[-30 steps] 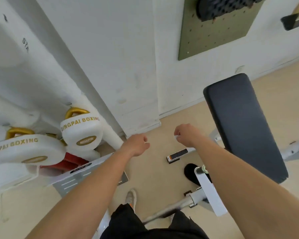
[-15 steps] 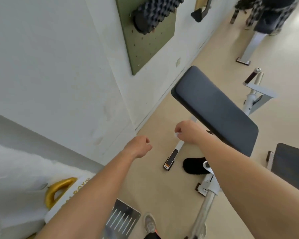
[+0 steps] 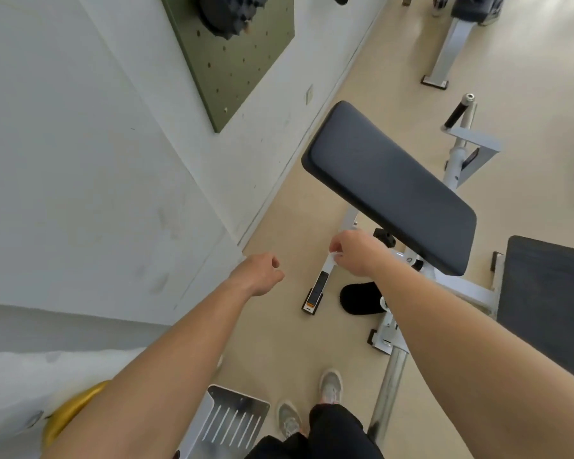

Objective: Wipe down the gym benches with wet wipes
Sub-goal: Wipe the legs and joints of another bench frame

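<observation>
The person's legs in black trousers are at the bottom. Two grey shoes stand on the tan floor. Just left of the shoes is a shiny metal plate with slots. Further left is a gold ring, partly hidden by the left arm.

Both bare arms reach out in front. The left hand is over the floor, near the wall. Its fingers are curled in, and nothing shows inside it. The right hand is a little further out and apart from the left one. Its fingers are curled too, and they pinch a small white wipe. Only a little bit of the wipe sticks out.

The right hand is just beside the low end of the bench, not touching it. The bench has a long dark pad that tilts up, away from the person. A second dark pad is on the right. A white frame holds both pads. Under the right hand, one foot of the frame lies on the floor, with a black cap beside it.

The white wall is on the left. A green board with holes hangs on it, and a black bumpy roller sits on the board. Far off at the top right stands a grey leg of another machine.
</observation>
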`<state>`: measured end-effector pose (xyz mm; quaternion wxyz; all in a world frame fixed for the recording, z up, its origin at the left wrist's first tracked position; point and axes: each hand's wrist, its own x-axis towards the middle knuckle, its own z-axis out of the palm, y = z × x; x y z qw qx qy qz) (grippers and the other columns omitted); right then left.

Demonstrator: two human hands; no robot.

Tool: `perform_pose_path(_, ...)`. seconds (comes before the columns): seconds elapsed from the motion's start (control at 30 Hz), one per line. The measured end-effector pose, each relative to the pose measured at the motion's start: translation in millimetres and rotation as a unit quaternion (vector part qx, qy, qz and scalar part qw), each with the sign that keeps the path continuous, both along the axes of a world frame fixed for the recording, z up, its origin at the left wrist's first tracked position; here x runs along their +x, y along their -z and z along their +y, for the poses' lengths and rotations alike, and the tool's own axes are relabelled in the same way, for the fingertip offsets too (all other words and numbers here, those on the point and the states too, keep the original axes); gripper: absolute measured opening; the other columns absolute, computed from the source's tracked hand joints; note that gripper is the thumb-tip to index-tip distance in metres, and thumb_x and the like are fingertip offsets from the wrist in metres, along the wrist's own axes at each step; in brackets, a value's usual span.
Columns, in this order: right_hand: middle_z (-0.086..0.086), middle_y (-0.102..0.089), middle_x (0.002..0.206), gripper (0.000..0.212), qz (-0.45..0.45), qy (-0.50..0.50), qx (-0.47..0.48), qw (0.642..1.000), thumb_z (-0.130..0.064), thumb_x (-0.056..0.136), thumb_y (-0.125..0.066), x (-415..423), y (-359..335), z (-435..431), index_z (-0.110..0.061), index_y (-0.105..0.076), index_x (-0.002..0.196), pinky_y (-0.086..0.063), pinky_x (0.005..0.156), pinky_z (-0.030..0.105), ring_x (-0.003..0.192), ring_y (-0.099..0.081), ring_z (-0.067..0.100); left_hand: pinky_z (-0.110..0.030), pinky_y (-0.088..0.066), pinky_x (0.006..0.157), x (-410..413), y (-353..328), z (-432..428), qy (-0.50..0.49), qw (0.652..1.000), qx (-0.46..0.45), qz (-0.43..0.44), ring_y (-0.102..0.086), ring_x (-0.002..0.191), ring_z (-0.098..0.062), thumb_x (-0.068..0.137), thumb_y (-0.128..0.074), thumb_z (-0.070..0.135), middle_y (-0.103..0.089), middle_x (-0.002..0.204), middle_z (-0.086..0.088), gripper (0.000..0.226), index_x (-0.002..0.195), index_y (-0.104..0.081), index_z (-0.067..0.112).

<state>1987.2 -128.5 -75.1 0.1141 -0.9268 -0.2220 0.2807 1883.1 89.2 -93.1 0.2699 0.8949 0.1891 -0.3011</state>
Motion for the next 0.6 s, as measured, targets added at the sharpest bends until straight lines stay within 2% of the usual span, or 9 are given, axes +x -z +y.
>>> perform_pose_path(0.13,-0.001,-0.069,0.113,0.025,0.041,-0.003,-0.013,0.999,-0.023,0.095,-0.054,16.4,41.7,2.2,-0.025,-0.067,0.117,-0.056,0.091,0.04,0.1,-0.065,0.023,-0.039,-0.049,0.1,16.0,33.3,1.4,0.004,1.0,0.006,0.015,-0.059,0.114,-0.022,0.095,-0.056,0.04,-0.061,0.129,-0.001,0.04,0.13,-0.056,0.02)
perform_pose_path(0.3,-0.002,-0.067,0.117,0.028,0.068,-0.01,-0.005,0.998,-0.022,0.096,-0.054,45.3,125.3,8.7,-0.025,-0.067,0.12,-0.056,0.093,0.041,0.105,-0.064,0.022,-0.04,-0.049,0.1,51.3,115.3,7.4,0.003,1.0,0.013,0.028,-0.059,0.114,-0.022,0.095,-0.054,0.04,-0.061,0.129,-0.001,0.04,0.13,-0.056,0.021)
perform_pose_path(0.47,0.0,-0.067,0.117,0.027,0.101,0.015,-0.037,0.994,-0.021,0.097,-0.053,61.7,251.2,1.8,-0.022,-0.066,0.121,-0.055,0.091,0.039,0.104,-0.063,0.021,-0.038,-0.048,0.099,85.9,235.7,6.4,0.02,0.999,0.0,0.049,-0.059,0.115,-0.023,0.096,-0.055,0.039,-0.061,0.13,-0.002,0.038,0.127,-0.057,0.019)
perform_pose_path(0.6,0.001,-0.069,0.113,0.025,0.13,0.055,-0.028,0.99,-0.022,0.097,-0.052,72.5,366.4,5.8,-0.019,-0.068,0.117,-0.053,0.089,0.036,0.103,-0.063,0.022,-0.04,-0.049,0.099,106.1,340.1,8.9,0.039,0.997,0.006,0.059,-0.059,0.116,-0.025,0.096,-0.055,0.04,-0.061,0.13,-0.004,0.039,0.129,-0.057,0.02)
